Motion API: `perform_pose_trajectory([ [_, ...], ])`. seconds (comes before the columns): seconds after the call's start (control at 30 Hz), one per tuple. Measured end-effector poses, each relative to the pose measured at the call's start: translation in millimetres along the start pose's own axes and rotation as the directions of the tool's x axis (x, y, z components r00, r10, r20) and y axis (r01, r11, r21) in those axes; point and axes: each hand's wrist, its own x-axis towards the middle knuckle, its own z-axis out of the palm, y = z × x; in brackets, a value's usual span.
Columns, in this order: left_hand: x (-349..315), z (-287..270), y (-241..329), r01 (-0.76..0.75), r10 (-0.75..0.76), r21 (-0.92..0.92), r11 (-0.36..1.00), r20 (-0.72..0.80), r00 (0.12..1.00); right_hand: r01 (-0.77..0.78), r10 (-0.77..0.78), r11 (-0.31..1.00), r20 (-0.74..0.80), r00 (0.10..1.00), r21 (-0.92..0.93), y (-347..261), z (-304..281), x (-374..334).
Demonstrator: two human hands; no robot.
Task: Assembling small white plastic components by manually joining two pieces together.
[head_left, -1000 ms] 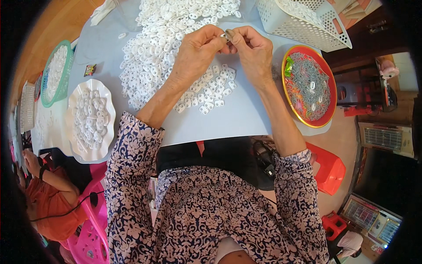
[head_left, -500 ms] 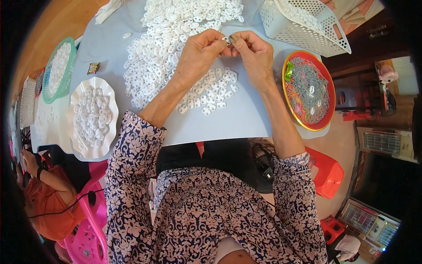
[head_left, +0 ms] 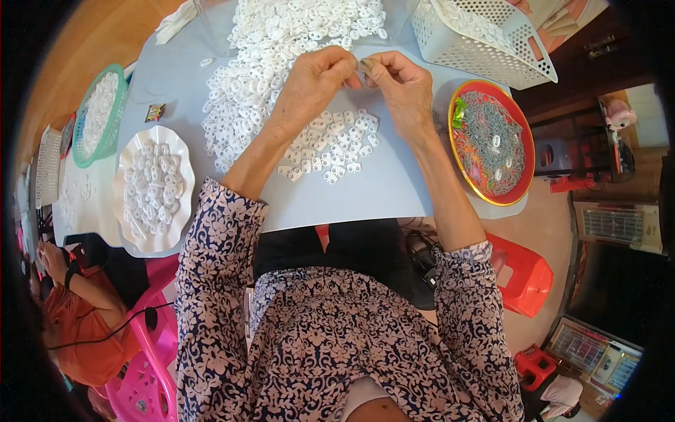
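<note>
Above the table, my left hand (head_left: 318, 84) and my right hand (head_left: 402, 83) meet with fingertips pinched close together. Whatever lies between the fingers is hidden now; a small white piece with holes showed there half a second ago. Beneath and beyond my left hand spreads a big heap of small white oval plastic pieces with two holes (head_left: 242, 102). Nearer to me, between my forearms, lies a smaller scatter of white pieces (head_left: 337, 149). To the right of my right forearm, a red basin with a gold rim (head_left: 529, 165) holds many thin grey bits (head_left: 492, 133) and a few white pieces.
A white scalloped dish (head_left: 187, 169) of white pieces stands on the left, a green basket (head_left: 119, 105) behind it. At the back right is a white perforated basket (head_left: 485, 60). A small wrapped packet (head_left: 155, 112) lies on the table (head_left: 309, 204). Another person (head_left: 88, 316) sits at left.
The white piece between my fingertips has gone out of sight as the fingers shifted. Both hands stay almost in place; the whole view has moved slightly.
</note>
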Motion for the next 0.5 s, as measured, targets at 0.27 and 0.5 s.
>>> perform_pose_trajectory([
  [0.27,18.5,-37.3,-4.2,-0.193,0.298,0.472,0.86,-0.158,0.941,-0.114,0.129,0.981,-0.089,0.988,0.156,-1.1,-9.4,7.2],
  [0.5,17.9,-20.1,-10.3,-0.452,0.319,0.873,0.183,0.382,0.867,-0.096,0.098,0.995,-0.058,0.994,0.029,-0.2,-8.0,4.1],
])
